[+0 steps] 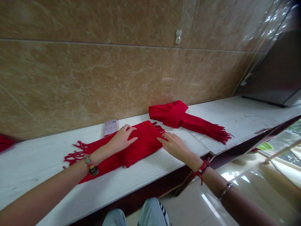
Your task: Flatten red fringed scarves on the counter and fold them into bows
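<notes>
A red fringed scarf (143,141) lies folded over itself on the white wooden tabletop, with tassels showing at its left end and some at the upper right. On its middle rests my left hand (122,138), palm down, thumb and fingers apart. My right hand (174,145) is at the scarf's right edge, thumb and fingertips closed on the cloth. A second red scarf (175,116), folded into a crossed loop with its fringe pointing right, lies behind my right hand, against the wall side.
A phone (110,127) with a lit screen lies behind the scarf by the tiled wall (94,78). More red cloth (5,142) shows at the far left. A large dark appliance (275,69) stands at the right end. The table's front edge runs above my knees (152,213).
</notes>
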### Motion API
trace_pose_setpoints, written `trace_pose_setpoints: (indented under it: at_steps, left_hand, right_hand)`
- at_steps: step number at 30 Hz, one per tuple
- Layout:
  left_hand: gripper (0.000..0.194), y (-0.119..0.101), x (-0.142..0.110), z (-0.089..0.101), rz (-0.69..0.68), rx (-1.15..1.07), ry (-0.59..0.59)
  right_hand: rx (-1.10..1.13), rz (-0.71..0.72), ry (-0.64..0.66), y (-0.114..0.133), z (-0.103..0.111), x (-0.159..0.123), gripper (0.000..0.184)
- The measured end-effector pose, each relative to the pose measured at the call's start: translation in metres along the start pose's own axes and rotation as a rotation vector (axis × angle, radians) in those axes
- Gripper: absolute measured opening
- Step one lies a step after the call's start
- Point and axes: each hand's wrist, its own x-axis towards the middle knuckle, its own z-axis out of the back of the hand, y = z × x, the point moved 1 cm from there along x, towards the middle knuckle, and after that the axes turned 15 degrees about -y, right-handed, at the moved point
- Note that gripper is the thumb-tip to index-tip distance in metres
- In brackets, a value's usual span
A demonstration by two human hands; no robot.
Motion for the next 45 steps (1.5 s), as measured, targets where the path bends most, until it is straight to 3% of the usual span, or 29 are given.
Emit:
trace_pose_setpoints:
  at_steps: [5,9,12,15,20,24,29,34,37,40,43,45]
  left_hand:
    - [0.047,0.004,-0.095,0.035,0.027,0.189,0.178]
    - [0.044,0.015,-0.12,0.043,0.025,0.329,0.296]
    - [0.056,0.02,-0.118,0.042,-0.052,0.366,0.315]
    - [0.053,0.024,-0.111,0.046,-0.053,0.371,0.27]
    - [0.041,0.025,-0.105,0.07,-0.018,0.392,0.201]
    - [0.038,0.012,-0.108,0.084,0.002,0.426,0.177]
    - [0.04,-0.01,-0.127,0.059,-0.03,0.377,0.302]
    - [0.029,-0.008,-0.131,0.048,-0.01,0.344,0.309]
    - [0.03,-0.006,-0.117,0.053,0.026,0.262,0.27]
    - [0.039,-0.011,-0.089,0.047,0.025,0.185,0.112]
    - [0.048,-0.016,-0.058,0.022,0.072,0.197,-0.018]
    - [0.054,-0.015,-0.043,0.0,0.181,0.216,-0.028]
  right_hand:
    - [0.021,0.332,0.016,0.013,-0.005,0.015,0.022]
    - [0.037,0.348,0.047,0.014,-0.013,0.022,0.021]
    - [0.073,0.212,0.042,0.012,-0.015,0.026,0.024]
    - [0.103,0.117,0.029,0.011,-0.013,0.029,0.027]
    - [0.122,0.177,0.002,0.009,-0.006,0.031,0.025]
    - [0.119,0.158,-0.076,0.001,-0.003,0.027,0.025]
    - [0.099,0.283,0.023,0.003,-0.011,0.01,0.024]
    - [0.186,0.22,0.014,0.008,-0.006,0.004,0.019]
    - [0.32,0.148,-0.001,0.01,0.003,0.018,0.022]
    - [0.316,0.016,-0.052,0.013,-0.003,0.045,0.03]
    - [0.204,-0.082,-0.032,0.018,-0.027,0.072,0.042]
    - [0.141,-0.11,0.046,0.02,-0.049,0.083,0.048]
